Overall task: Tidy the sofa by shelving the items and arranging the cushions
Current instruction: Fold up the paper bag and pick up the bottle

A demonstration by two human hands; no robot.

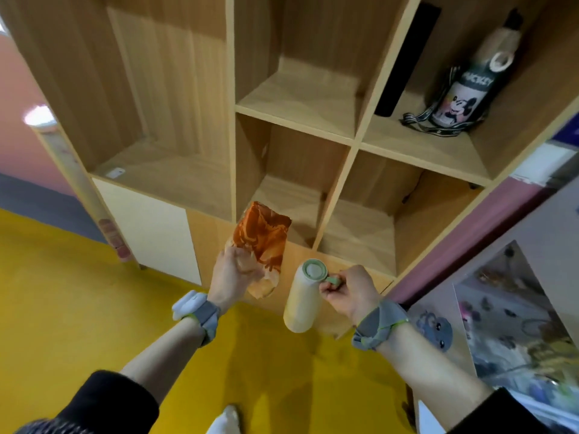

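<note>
In my left hand (233,270) I grip an orange snack bag (261,242) by its lower end, fingers curled around the crinkled plastic; the bag tilts up toward the lower middle compartment of the wooden shelf (294,120), just in front of its opening at the centre of the frame. My right hand (351,292) pinches the green loop on the lid of a cream bottle (302,299), which hangs below that loop just right of the bag, apart from it and in front of the shelf's lower edge. Both wrists wear grey bands, and black sleeves show at the bottom corners. In the upper right compartment stands a Mickey bottle (460,98) with a strap coiled at its base, beside a black upright object (404,61) leaning on the divider. A small white item (115,172) lies in the tall left compartment. The yellow floor (62,292) spreads below.
</note>
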